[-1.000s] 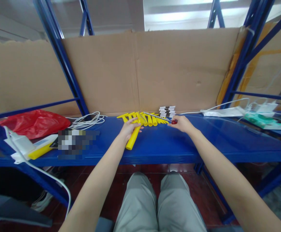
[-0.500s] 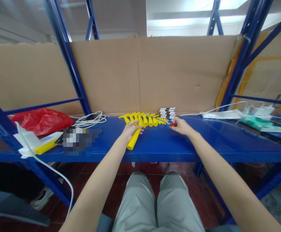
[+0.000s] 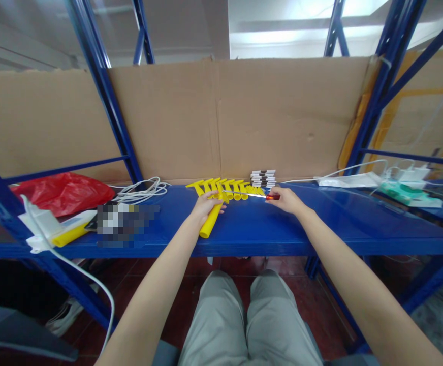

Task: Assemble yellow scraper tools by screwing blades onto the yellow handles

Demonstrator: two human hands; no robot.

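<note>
Blue bench [image 3: 252, 226], near front edge: my left hand [image 3: 205, 205] grips yellow tube [image 3: 211, 223], probably light, stiff, best held mid-length; right hand [image 3: 285, 199] holds screwdriver [image 3: 271, 197].

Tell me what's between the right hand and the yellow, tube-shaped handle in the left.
In the head view, a thin metal shaft with a red handle extends from the right hand toward the yellow handle; whether it touches is unclear.

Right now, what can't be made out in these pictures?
Head view, held yellow piece: middle covered by the left grip.
Head view, red handle: back end hidden by the right grip.
Head view, metal shaft: too small to tell what its tip touches.
Head view, dark item: obscured by pixelation.
</note>
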